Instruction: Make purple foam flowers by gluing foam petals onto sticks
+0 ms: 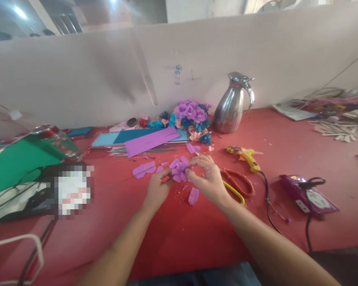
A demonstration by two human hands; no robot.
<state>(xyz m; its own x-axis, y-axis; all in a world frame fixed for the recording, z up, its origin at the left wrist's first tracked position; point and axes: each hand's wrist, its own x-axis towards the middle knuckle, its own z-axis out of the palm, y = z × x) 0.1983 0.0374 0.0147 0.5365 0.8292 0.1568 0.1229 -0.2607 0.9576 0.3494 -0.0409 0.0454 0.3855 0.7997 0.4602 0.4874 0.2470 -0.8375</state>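
A purple paper flower (179, 171) is held between both hands above the red table (167, 238). My left hand (160, 186) pinches it from the left side, low down. The fingers of my right hand (207, 174) are closed on its right edge. Loose purple petals (143, 169) lie to the left of the flower, and one more petal (193, 196) lies just below it. Scissors with orange and yellow handles (240, 182) rest beside my right hand, their blades hidden. Behind the hands lies a purple paper strip (152, 142) on blue sheets.
A bunch of paper flowers (192, 113) and a steel jug (231, 105) stand at the back. On the right are a yellow glue gun (249, 157) with its cord and a purple box (308, 194). A glass (58, 141) and eyeglasses (18, 186) lie left.
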